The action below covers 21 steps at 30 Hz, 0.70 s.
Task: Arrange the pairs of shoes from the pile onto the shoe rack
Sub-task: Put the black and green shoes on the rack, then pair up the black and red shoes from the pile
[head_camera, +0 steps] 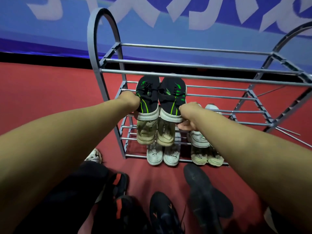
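Holding two black-green shoes [161,97], one per hand, at rack [194,71].

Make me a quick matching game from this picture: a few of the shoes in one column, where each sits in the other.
Shoes:
1. black and green pair
2. beige pair
3. white pair
4. dark shoes

Places:
A. lowest rack tier, left
B. red floor, in front of the rack
C. held in both hands, at the second tier
D. tier just under the held pair

Pairs: 1-C, 2-D, 3-A, 4-B
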### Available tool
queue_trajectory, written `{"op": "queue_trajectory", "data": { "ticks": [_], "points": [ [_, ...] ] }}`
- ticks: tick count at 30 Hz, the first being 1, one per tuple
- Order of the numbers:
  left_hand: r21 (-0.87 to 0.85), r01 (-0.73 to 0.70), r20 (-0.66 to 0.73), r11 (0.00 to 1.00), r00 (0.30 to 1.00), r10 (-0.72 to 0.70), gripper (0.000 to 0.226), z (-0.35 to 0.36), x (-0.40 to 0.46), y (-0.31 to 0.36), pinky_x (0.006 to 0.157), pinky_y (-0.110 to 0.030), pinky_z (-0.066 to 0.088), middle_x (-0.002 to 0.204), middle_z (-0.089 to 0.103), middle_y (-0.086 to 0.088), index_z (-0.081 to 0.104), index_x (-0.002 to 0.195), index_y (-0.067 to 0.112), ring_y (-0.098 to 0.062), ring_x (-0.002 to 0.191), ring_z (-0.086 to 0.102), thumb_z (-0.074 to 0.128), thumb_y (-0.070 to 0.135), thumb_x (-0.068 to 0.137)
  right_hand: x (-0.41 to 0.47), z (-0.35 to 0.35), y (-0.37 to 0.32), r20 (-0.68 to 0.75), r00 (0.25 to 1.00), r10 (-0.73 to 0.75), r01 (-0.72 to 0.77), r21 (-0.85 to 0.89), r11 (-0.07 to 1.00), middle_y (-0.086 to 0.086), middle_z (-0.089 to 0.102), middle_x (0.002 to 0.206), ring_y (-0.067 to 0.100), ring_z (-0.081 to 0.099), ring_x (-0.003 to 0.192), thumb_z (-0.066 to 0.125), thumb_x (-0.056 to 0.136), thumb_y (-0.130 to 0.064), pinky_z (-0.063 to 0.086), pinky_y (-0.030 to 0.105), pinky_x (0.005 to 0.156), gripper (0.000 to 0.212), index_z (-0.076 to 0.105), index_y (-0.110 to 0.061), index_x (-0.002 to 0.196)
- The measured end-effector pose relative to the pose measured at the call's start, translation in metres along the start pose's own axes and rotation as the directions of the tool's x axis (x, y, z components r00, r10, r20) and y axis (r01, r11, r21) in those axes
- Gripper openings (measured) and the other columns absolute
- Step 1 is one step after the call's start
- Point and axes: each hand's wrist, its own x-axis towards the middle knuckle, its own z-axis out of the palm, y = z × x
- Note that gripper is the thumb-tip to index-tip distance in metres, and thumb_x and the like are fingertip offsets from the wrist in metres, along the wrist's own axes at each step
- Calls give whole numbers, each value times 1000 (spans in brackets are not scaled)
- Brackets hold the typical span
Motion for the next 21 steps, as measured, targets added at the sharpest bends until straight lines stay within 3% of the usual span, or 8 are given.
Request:
{"op": "queue_trajectory", "data": {
  "ticks": [2, 5, 8, 10, 13, 15, 17, 21],
  "points": [
    [74, -23, 12, 997, 1000, 22, 33, 0, -5, 2, 74, -37, 53, 102, 72, -18, 70, 102, 0, -31, 84, 64, 44, 17, 92, 0, -2, 3, -1, 1000, -30, 30, -80, 996, 16, 62, 88, 24, 59, 50, 45, 96, -16, 55, 35, 43, 17, 53, -5, 107],
    [26, 5, 55, 1000, 998, -6, 36, 1, -18, 5, 79, -35, 55, 109, 64, -13, 60, 119, -5, -31, 88, 63, 40, 17, 99, 2, -7, 12, 39, 998, -58, 62, -113, 992, 19, 66, 114, 22, 59, 57, 41, 96, -32, 52, 29, 35, 37, 55, -7, 120],
    [149, 22, -178, 989, 984, 5, 41, 3, -39, 4, 93, -41, 45, 127, 57, -18, 57, 126, 4, -37, 114, 52, 36, 25, 98, -2, -5, 27, -39, 984, -176, 174, -45, 984, 18, 68, 112, 24, 59, 58, 40, 86, -37, 53, 29, 42, 44, 56, -11, 119],
    [216, -122, -277, 969, 944, 180, 39, 6, -60, 1, 98, -42, 37, 130, 54, -15, 58, 122, 12, -37, 122, 43, 35, 27, 95, -15, -2, 41, -148, 941, -305, 303, -40, 952, 11, 66, 112, 27, 66, 62, 39, 76, -37, 59, 37, 52, 43, 56, -24, 113],
    [118, -295, -342, 948, 885, 317, 27, 13, -100, -6, 98, -37, 35, 123, 56, -3, 61, 111, 22, -28, 120, 44, 40, 22, 92, -42, 2, 73, -186, 903, -387, 377, -89, 922, 5, 69, 104, 31, 69, 82, 40, 72, -36, 59, 49, 74, 23, 53, -36, 91],
    [124, -287, -426, 950, 849, 312, 23, 27, -128, -16, 97, -36, 32, 121, 54, 1, 60, 103, 26, -25, 117, 44, 44, 19, 89, -58, 7, 102, -129, 930, -343, 335, -76, 939, 4, 69, 87, 30, 69, 77, 42, 77, -31, 60, 49, 72, 18, 59, -27, 84],
    [87, -205, -449, 975, 865, 222, 20, 51, -152, -35, 98, -39, 31, 120, 53, -1, 59, 99, 27, -27, 116, 43, 46, 17, 87, -69, 15, 136, -64, 968, -241, 236, -74, 969, 8, 63, 70, 30, 65, 63, 44, 87, -23, 58, 43, 58, 22, 64, -16, 79],
    [-5, -14, -268, 1000, 963, 12, 22, 105, -183, -99, 97, -40, 35, 119, 57, -5, 62, 100, 23, -32, 114, 47, 46, 14, 87, -81, 24, 212, 131, 982, 139, -126, -101, 987, 5, 55, 76, 19, 55, 61, 45, 96, -17, 49, 29, 52, 15, 58, -13, 101]
  ]
}}
